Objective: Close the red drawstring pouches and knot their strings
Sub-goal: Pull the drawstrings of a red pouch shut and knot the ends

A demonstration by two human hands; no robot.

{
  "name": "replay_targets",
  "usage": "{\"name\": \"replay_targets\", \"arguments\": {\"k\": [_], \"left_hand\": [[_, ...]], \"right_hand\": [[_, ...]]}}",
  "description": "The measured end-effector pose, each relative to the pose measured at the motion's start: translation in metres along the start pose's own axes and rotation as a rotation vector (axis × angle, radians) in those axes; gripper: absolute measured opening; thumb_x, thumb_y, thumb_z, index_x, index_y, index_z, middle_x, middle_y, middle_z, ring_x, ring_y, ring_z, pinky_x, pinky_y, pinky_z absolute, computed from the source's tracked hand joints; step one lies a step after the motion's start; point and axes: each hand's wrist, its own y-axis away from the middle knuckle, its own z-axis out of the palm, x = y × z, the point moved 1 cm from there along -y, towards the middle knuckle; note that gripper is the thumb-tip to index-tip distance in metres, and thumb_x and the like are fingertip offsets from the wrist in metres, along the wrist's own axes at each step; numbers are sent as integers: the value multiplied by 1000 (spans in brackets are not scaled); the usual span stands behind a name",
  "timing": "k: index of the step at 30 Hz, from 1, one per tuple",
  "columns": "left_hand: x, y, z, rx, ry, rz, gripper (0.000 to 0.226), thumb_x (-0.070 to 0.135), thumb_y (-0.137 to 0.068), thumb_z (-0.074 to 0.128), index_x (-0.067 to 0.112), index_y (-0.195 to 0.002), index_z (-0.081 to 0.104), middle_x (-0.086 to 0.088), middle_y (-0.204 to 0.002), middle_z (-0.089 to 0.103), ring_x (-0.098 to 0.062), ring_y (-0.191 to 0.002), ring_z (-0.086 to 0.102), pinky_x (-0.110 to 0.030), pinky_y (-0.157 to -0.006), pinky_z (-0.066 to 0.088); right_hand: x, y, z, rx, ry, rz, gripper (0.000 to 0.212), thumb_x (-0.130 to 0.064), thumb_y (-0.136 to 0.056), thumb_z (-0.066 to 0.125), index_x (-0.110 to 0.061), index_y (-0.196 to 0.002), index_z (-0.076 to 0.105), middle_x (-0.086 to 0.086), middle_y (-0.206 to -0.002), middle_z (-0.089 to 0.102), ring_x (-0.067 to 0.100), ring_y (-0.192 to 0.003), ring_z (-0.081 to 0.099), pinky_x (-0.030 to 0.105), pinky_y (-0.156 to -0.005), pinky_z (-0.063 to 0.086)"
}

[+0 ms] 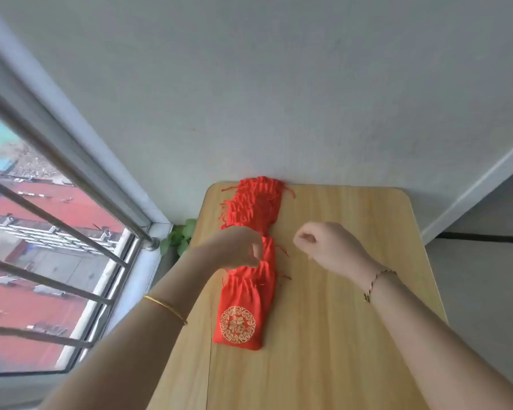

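Pouches are lying in one overlapping line on the wooden surface [353, 321], running away from the person toward the wall. The nearest pouch [240, 306], red with a gold round emblem, is lying flat, and its neck is looking already gathered, with thin string ends sticking out at the side; whether these are knotted, I cannot tell. Just behind it, the left hand [234, 247] is hovering over the second pouch [268, 253], and its grip is curling narrow at the gathered neck, seeming to pinch cloth or string there, though this is not clear. The right hand [320, 244] is staying apart, to the right of the line, with its grip curled tight, thumb against forefinger; if a string is inside, it is too thin to see. Loose strings [282, 250] are showing between the two hands. I am judging that the closing is going on at this second pouch, and that the far pouches [255, 205], reaching up to the wall [279, 99], are probably waiting, as no knots are showing on them. A green plant [181, 235] is peeking beside the left edge of the surface, and a barred window [57, 226] is showing red roofs outside.
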Motion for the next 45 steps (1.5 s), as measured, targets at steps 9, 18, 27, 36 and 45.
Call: {"name": "replay_targets", "arguments": {"k": [9,18,27,36,45], "left_hand": [[-50,-37,72,73,-172,73,16,37,-76,73,28,-87,64,17,-85,51,-1,-81,50,-22,-74,45],[-46,-23,107,431,-205,269,11,27,-83,68,18,-88,65,5,-96,55,-7,-89,45,-11,-68,31],[-6,-13,119,651,219,448,8,19,-87,62,12,-89,62,-1,-102,62,-8,-87,56,-13,-73,42],[-2,-51,135,669,527,231,16,20,-89,61,13,-103,61,1,-77,64,-7,-62,59,-22,-64,49],[10,-66,132,871,482,132,18,13,-91,53,13,-80,67,2,-59,53,-4,-36,35,-13,-38,25]], "right_hand": [[59,-55,108,287,-182,-239,17,-31,-91,51,-23,-88,66,-7,-75,68,5,-65,65,38,-71,54],[59,-15,144,482,-305,-355,17,-27,-91,54,-19,-92,69,-7,-86,70,12,-82,65,31,-78,50],[73,14,130,185,-562,-415,33,-30,-79,67,1,-89,66,15,-82,67,13,-78,57,36,-76,46],[111,-5,96,302,-608,-316,11,-11,-86,60,-16,-92,68,-6,-77,68,4,-67,61,19,-60,51],[150,-6,79,268,-614,-205,16,-8,-89,57,-17,-92,69,-2,-64,56,3,-46,41,15,-42,33]]}}
